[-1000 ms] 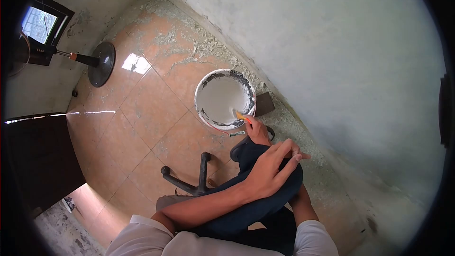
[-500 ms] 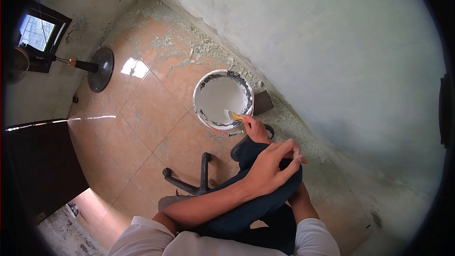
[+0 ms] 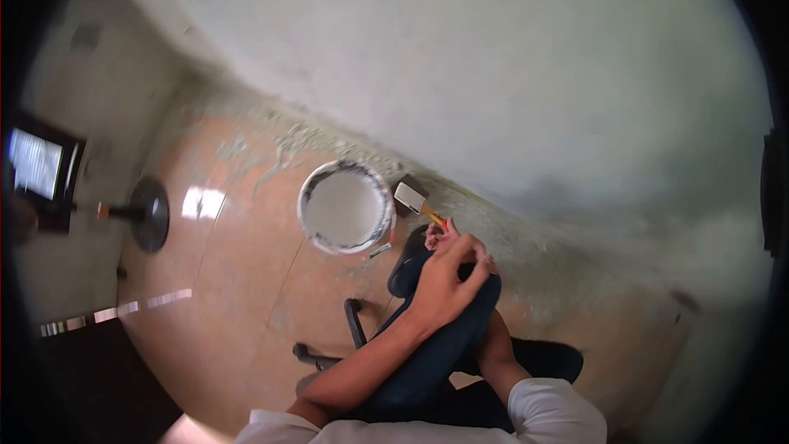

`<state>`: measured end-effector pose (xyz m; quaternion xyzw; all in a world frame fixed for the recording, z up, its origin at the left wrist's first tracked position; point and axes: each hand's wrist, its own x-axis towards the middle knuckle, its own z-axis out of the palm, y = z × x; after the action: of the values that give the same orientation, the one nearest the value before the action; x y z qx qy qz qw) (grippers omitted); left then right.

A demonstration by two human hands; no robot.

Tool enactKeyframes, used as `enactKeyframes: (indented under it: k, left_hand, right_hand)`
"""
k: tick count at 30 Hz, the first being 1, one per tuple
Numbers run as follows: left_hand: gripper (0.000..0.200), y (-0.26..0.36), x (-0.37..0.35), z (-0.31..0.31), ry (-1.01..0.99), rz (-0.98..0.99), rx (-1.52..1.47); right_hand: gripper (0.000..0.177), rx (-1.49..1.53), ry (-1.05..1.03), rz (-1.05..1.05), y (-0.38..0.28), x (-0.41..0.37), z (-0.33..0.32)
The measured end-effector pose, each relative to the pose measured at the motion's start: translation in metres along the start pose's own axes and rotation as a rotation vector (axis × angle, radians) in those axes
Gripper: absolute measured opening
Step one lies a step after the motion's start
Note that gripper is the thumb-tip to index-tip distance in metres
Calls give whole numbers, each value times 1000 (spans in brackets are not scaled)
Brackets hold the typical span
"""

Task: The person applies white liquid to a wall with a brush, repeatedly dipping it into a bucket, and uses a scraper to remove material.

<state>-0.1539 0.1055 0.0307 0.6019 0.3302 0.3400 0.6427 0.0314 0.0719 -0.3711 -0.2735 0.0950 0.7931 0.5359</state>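
My right hand (image 3: pixel 441 235) is closed round the yellow and red handle of a paintbrush (image 3: pixel 411 196). Its wide, white-coated bristles point up and left, over a dark block beside the bucket. The round bucket (image 3: pixel 305 215) holds smooth white paint, and its inner wall is smeared white and dark. Across my raised knee lies my left hand (image 3: pixel 448 279), empty, its fingers loosely curved and apart from the thumb. It is just below my right hand, whose forearm is partly hidden behind the knee.
The pale wall (image 3: pixel 493 99) rises along the upper right, with flaked debris (image 3: pixel 300 144) at its foot. Black chair legs (image 3: pixel 355 321) stand below the bucket on the tiled floor (image 3: pixel 238 279). A round black stand base (image 3: pixel 150 215) is at the left, near a small window (image 3: pixel 35 163).
The brush has come out of the bucket and moved right, held in my right hand. My view has turned toward the wall, so the bucket appears lower and further left.
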Motion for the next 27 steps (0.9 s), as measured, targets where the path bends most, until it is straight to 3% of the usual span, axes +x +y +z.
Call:
enactKeyframes:
  k: [5, 7, 8, 9, 11, 13, 16, 17, 20, 21, 23, 25, 27]
  left_hand:
    - [10, -6, -11, 43, -65, 110, 149]
    - [11, -4, -17, 58, -112, 118, 169]
    - [11, -17, -19, 66, -120, 173, 218]
    - [13, -13, -24, 73, -104, 121, 158]
    - [11, -6, -33, 82, -139, 200, 318]
    - [10, -1, -45, 88, -181, 273, 374]
    - [9, -1, -63, 93, -205, 396, 493]
    - [9, -3, -68, 95, -200, 448, 555]
    - [11, -5, -81, 100, -205, 528, 679]
    - [11, -5, -83, 102, -215, 560, 744]
    - [12, -3, -84, 111, -240, 574, 779]
    - [13, -3, -89, 111, -283, 704, 874]
    - [14, 11, -97, 117, -297, 664, 811]
  right_hand:
    - [64, 524, -91, -544, -25, -28, -113]
    - [57, 639, -205, -562, -39, -112, -69]
    - [46, 570, -53, -789, -36, -135, -62]
    - [46, 578, -71, -841, -36, -165, -50]
    - [38, 662, 193, -1043, -30, -231, -19]
    - [34, 640, 207, -1097, -22, -293, -8]
    - [45, 66, 479, -1217, 1, -373, -6]
    - [45, 75, 472, -1236, 11, -395, -7]
    - [52, -291, 855, -1152, 32, -441, -32]
    - [52, -281, 847, -1162, 30, -440, -45]
    - [50, -739, 1544, -1113, 21, -434, -57]
    - [51, -786, 1565, -1161, 21, -437, -17]
    - [52, -815, 1576, -1209, 19, -441, 29]
